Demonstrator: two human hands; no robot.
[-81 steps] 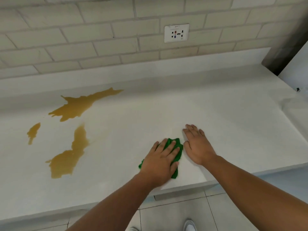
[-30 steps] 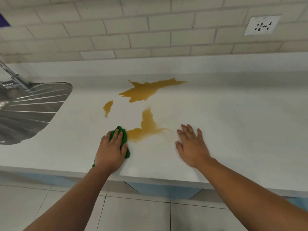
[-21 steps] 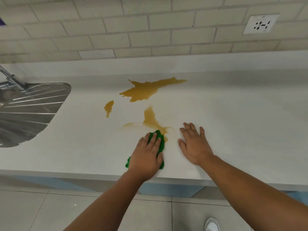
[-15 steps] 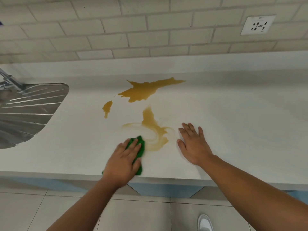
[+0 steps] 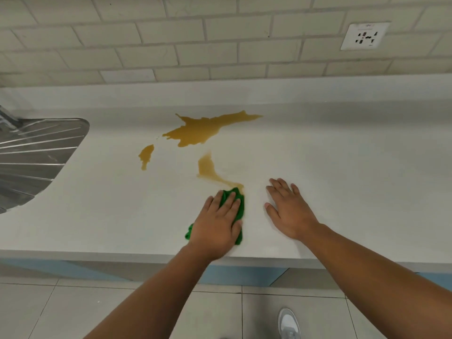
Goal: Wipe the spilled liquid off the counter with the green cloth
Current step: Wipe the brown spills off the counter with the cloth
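My left hand [image 5: 216, 228] is flat with fingers straight, pressing the green cloth [image 5: 238, 206] onto the counter [image 5: 342, 172] at the spill's [image 5: 212, 171] edge; right hand [image 5: 289, 211] is spread flat beside it.

Views: one, the wide-angle camera worn on the person's head.
Position: over the front edge of the counter [image 5: 97, 216], on the standing side.
Facing: forward and down, toward the tiled wall [image 5: 171, 45] behind the counter.
Nearness: close; both forearms enter from the bottom edge, left hand [image 5: 216, 226] and right hand [image 5: 289, 211] lying in the lower middle.
Reach: wall socket [image 5: 364, 35] top right, drainboard [image 5: 31, 155] at the left edge, floor tiles [image 5: 61, 309] and a shoe [image 5: 288, 324] at the bottom.
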